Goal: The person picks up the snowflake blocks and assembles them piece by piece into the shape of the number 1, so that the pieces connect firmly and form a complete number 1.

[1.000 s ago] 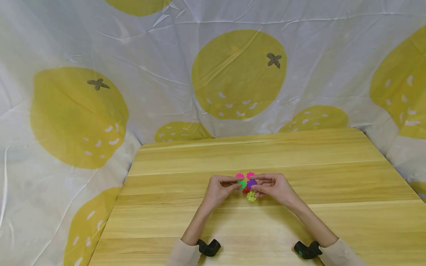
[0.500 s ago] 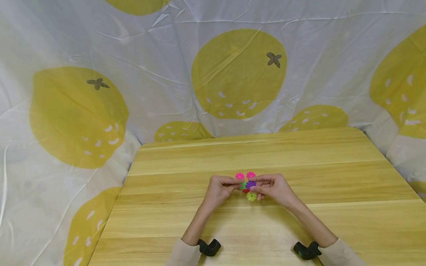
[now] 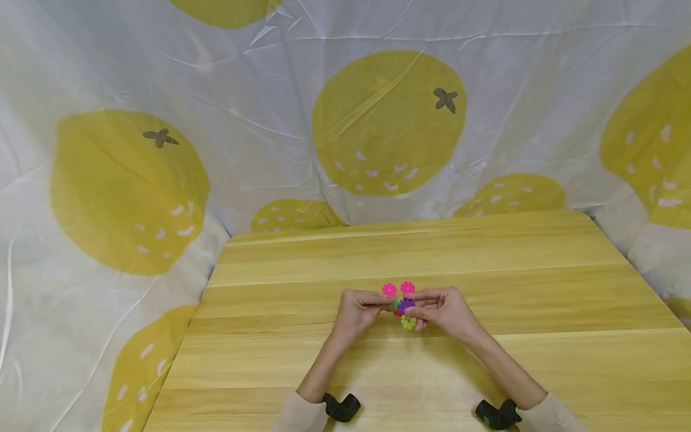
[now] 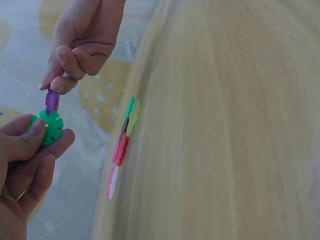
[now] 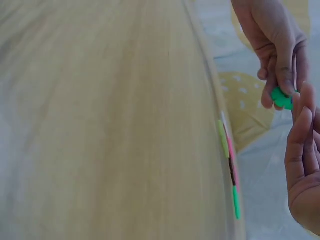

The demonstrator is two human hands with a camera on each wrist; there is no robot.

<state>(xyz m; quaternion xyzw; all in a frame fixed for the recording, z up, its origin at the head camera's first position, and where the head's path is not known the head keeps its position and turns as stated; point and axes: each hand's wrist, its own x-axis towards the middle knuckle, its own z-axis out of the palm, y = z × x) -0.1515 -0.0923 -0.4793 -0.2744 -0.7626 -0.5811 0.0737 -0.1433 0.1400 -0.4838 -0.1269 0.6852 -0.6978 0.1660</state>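
Note:
My left hand pinches a green slotted plastic disc between thumb and fingers. Opposite it, my right hand grips a purple slotted disc at its edge. In the left wrist view the purple disc stands edge-on against the notched rim of the green one, the two set crosswise. Fingers cover part of both discs. The right wrist view shows the green disc at the left fingertips, while the right fingers hide the purple one.
Several more slotted discs lie flat on the wooden table around the hands: two pink discs behind, a red disc partly covered, and a yellow-green disc in front. A lemon-print cloth hangs behind the table.
The green disc has turned from facing the head camera to a narrower angle, and the purple disc has shifted slightly left against it. The discs on the table stay put.

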